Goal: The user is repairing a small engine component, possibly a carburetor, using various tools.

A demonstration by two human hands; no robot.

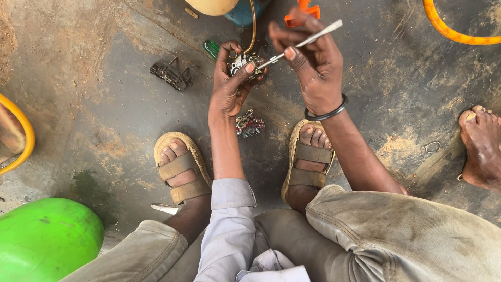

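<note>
My left hand grips a small grey metal engine part above the oily floor. My right hand holds a slim silver tool whose tip pokes into that part. A black ring sits on my right wrist. A thin yellow tube runs up from the part. Both my sandalled feet rest on the ground below the hands.
A black metal piece lies at the left, a green-handled tool behind my left hand, and a crumpled shiny wrapper between my feet. An orange clip, yellow hose, green tank and another person's bare foot surround me.
</note>
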